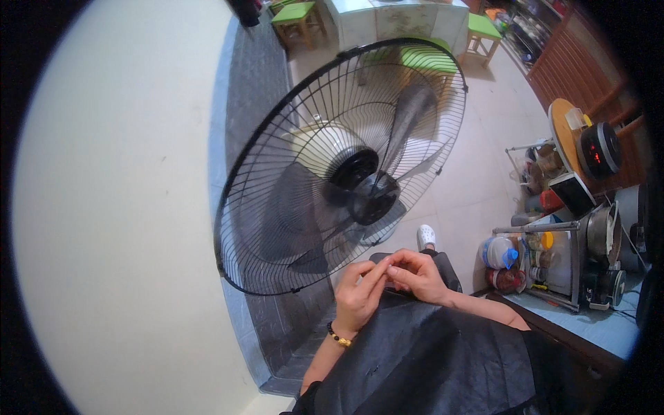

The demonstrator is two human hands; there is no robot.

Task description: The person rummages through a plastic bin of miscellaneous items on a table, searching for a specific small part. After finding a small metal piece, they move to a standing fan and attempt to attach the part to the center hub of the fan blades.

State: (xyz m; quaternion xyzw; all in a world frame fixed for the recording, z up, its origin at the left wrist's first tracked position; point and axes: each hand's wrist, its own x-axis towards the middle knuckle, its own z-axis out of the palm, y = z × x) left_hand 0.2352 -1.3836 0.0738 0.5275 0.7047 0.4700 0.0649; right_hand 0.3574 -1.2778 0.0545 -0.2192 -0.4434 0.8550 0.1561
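My left hand (357, 296) and my right hand (420, 277) meet over my lap, fingertips pinched together and touching. Anything between the fingers is too small or hidden for me to make out. A bracelet of dark and gold beads (339, 336) circles my left wrist. Below the hands a black apron (429, 353) covers my lap. Just beyond them stands a large black fan (360, 173), tilted in view. Its wire cage reaches close to my left hand without any visible contact, and the separate blades can be seen through the wires.
A pale wall (117, 207) runs along the left. On the right, a metal rack (539, 228) holds jars and jugs, near a round black appliance (599, 151) with a lit red display. Green-topped stools (295, 12) stand by a pale table (408, 21) at the back.
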